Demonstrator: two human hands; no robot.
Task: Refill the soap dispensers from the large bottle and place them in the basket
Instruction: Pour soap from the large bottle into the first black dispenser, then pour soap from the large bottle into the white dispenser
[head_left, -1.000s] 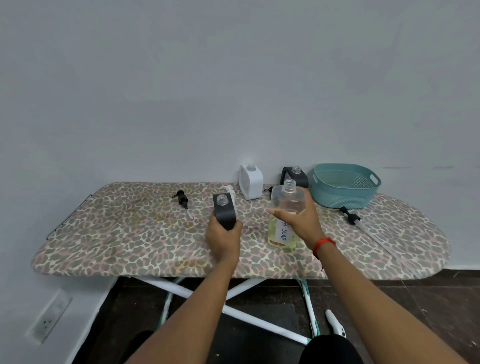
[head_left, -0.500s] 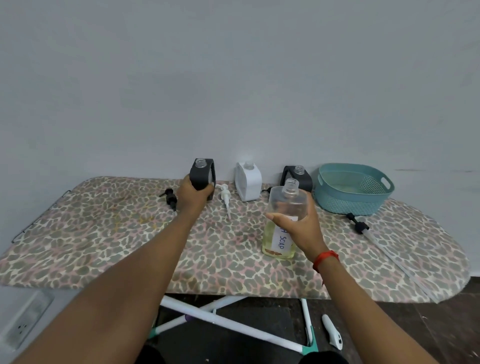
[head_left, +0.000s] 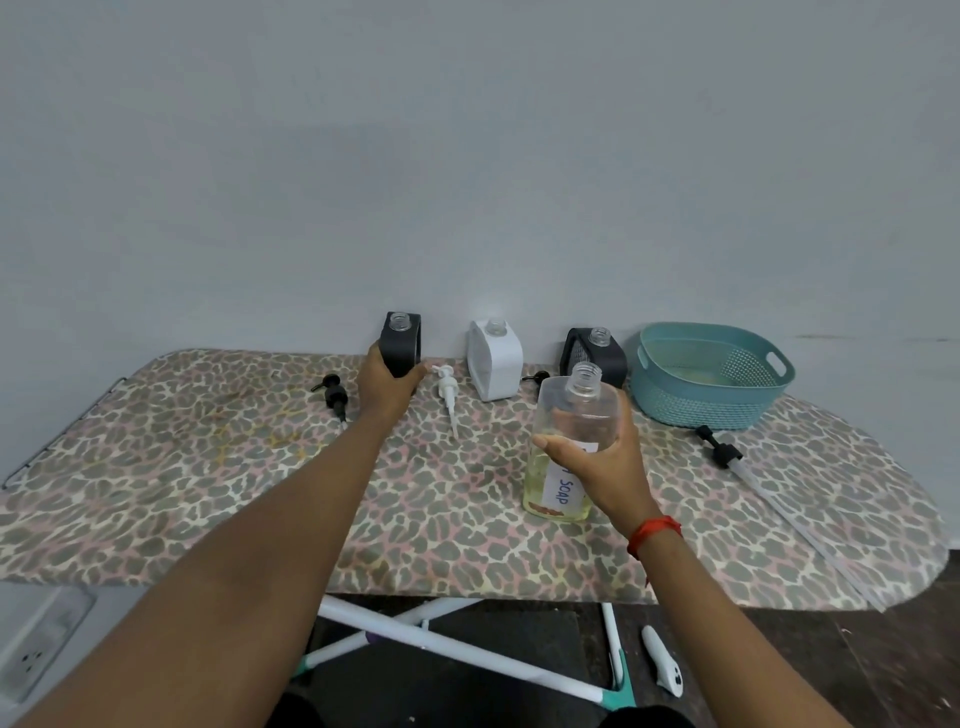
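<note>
Black uncapped dispenser (head_left: 402, 345), upright at the far edge of the ironing board (head_left: 208, 467), sits in the grip of the outstretched left hand (head_left: 387, 387), while the right hand (head_left: 605, 467) curls around the open large bottle (head_left: 558, 491), its lower part filled with yellowish soap, with the teal basket (head_left: 691, 402) far right.

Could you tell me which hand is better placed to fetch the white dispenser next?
Probably the left: the left hand grips a black dispenser right beside the white dispenser, only a white pump between them, while the right hand is busy holding the large bottle.
</note>
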